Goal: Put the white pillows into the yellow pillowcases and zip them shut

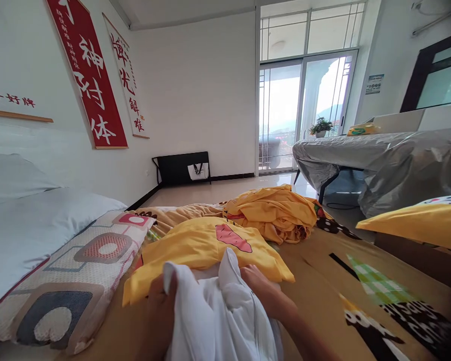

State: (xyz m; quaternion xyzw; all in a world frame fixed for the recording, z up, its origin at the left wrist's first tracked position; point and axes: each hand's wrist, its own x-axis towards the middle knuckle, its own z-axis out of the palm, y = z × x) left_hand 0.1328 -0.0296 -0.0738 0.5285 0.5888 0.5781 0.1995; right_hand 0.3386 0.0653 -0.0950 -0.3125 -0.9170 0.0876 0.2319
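Observation:
A white pillow (218, 316) lies bunched in front of me on the bed, its far end inside a yellow pillowcase (195, 248) with a pink carrot print. My left hand (160, 308) is closed on the pillow's left side, where white fabric folds over the fingers. My right hand (261, 288) grips the right side, at the edge of the yellow case. Both forearms run off the bottom of the view.
A patterned pillow (71, 281) and a white duvet (33, 230) lie at the left by the wall. A crumpled yellow cover (274, 213) sits further down the tan printed sheet (361, 286). Another yellow pillow (417, 223) is at right, with a plastic-covered table (379, 155) behind.

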